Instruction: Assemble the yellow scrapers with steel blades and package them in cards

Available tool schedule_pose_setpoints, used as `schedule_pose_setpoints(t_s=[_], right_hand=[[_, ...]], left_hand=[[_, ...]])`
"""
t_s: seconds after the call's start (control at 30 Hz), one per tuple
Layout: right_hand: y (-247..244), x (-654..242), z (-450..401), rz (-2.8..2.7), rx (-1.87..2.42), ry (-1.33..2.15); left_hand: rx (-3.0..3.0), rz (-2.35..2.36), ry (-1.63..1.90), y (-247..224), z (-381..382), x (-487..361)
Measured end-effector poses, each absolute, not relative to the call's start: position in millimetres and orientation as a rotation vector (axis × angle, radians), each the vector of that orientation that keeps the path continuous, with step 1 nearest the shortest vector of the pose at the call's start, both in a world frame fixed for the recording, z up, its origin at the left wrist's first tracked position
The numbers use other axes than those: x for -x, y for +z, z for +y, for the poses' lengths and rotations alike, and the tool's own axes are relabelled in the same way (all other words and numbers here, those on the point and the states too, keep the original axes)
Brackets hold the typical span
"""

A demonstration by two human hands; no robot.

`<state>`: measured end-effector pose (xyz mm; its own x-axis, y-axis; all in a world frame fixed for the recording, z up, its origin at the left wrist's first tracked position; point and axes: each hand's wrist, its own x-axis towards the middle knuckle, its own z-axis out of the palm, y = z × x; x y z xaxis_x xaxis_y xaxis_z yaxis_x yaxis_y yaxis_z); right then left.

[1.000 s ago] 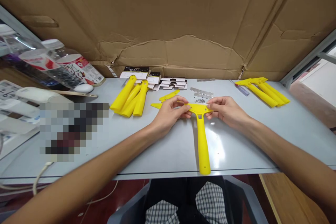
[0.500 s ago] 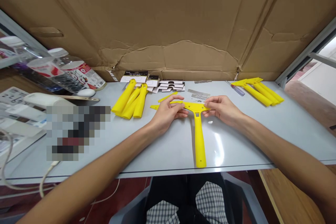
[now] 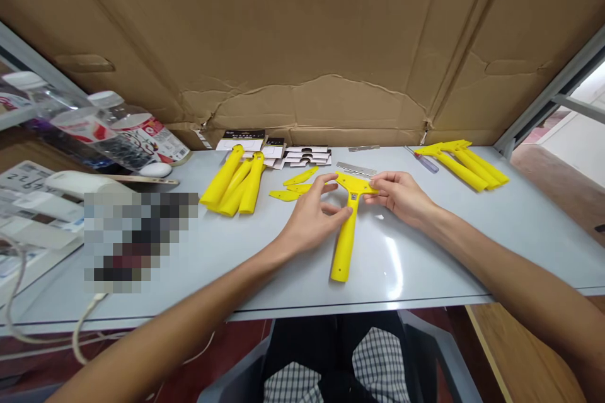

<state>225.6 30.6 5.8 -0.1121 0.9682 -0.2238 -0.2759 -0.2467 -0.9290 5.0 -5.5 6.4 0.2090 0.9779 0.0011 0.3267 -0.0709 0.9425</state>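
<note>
A yellow T-shaped scraper point(image 3: 345, 245) lies near the table's front edge, its handle slanting toward me. Its head's right end is pinched between the thumb and fingers of my right hand point(image 3: 397, 195). My left hand point(image 3: 312, 214) grips it from the other side, index finger at the head's left end and thumb against the handle's neck. Just beyond the head are thin metal blades point(image 3: 357, 169). Several flat yellow plates point(image 3: 301, 177) lie left of the scraper, close to my left fingers. A small screw shows in the opening below the head.
Several yellow handles point(image 3: 227, 184) lie at left, by black-and-white cards point(image 3: 307, 157). Assembled-looking yellow scrapers point(image 3: 466, 167) and a screwdriver point(image 3: 428, 164) are at right. Plastic bottles point(image 3: 151, 135), a white device point(image 3: 89, 184) and a cable crowd the left side. Cardboard point(image 3: 302, 44) walls the back.
The scraper has moved slightly away from me and its handle end has swung left. My left hand has shifted from the plates toward the scraper's neck, leaving the plates uncovered.
</note>
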Motion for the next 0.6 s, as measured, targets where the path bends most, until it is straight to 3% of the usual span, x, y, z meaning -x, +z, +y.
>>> schedule_pose_setpoints(t_s=[0.33, 0.47, 0.6], right_hand=[[5.5, -227.3, 30.8, -0.931, 1.085, 1.555], [8.5, -241.3, 43.0, -0.963, 1.093, 1.521], [10.6, -261.4, 58.5, -1.037, 1.116, 1.506]], left_hand=[[-1.831, 1.312, 0.899, 11.8, -8.4, -9.3], [-2.058, 1.426, 1.059, 14.7, 19.0, 5.7], [-2.349, 1.435, 0.885, 8.9, 57.8, 17.1]])
